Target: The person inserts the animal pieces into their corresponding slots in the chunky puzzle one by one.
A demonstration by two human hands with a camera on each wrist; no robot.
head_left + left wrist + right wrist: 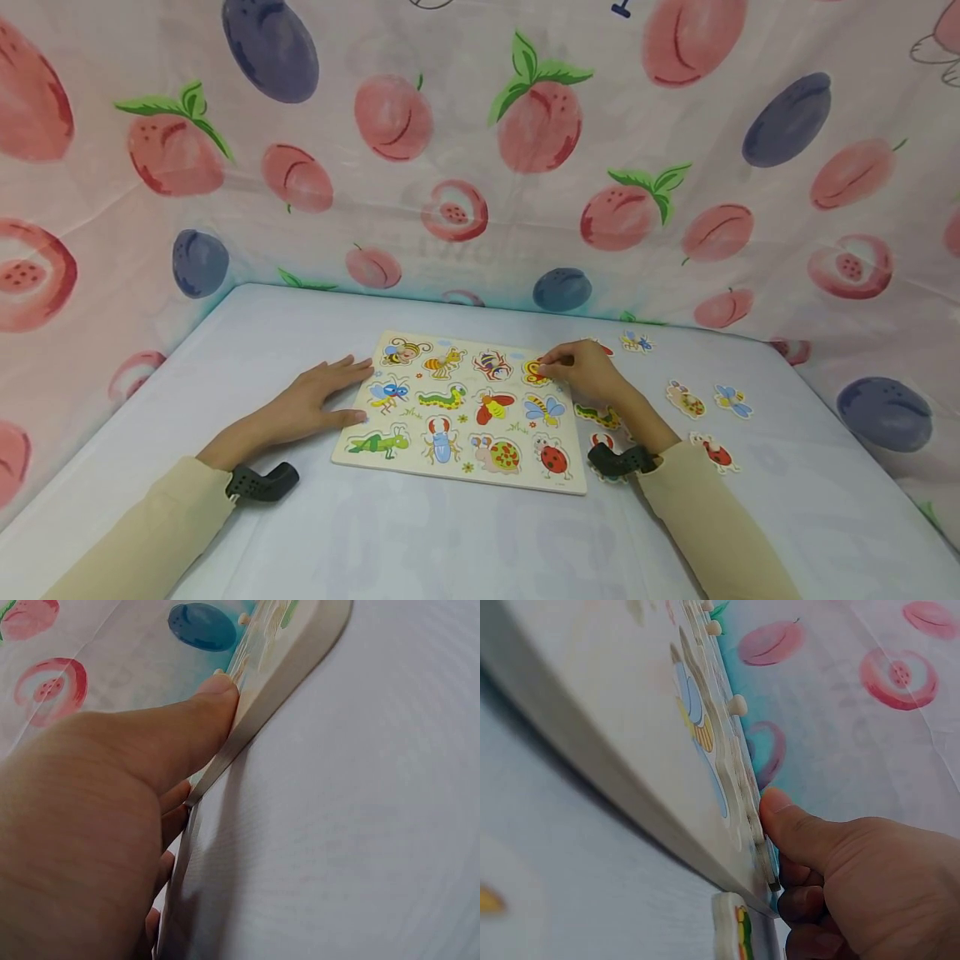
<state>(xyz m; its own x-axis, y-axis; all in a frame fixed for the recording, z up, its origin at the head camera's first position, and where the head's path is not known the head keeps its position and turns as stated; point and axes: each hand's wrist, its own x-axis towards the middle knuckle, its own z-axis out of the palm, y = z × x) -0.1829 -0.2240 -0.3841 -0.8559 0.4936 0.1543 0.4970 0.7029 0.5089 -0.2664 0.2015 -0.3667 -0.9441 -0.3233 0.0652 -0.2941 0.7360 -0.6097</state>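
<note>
A wooden insect peg puzzle board (pixel 457 475) lies flat on the white table. My right hand (pixel 588 371) is at its far right corner, thumb and fingers pinching a yellow and red butterfly piece (pixel 534 372) over that corner. In the right wrist view the thumb (pixel 791 817) presses near the piece's edge, and the other fingers curl behind. At the board's left edge, my left hand (pixel 311 404) rests with fingers spread and fairly straight. Its thumb (pixel 202 712) touches the board's rim in the left wrist view.
Right of the board lie loose pieces: a mosquito (pixel 637 341), a snail (pixel 686 399), a dragonfly (pixel 732 401), a ladybug (pixel 714 453) and a caterpillar (pixel 597 417). A red beetle piece (pixel 602 441) is partly under the right wrist. A fruit-print cloth (pixel 465 275) hangs behind the table.
</note>
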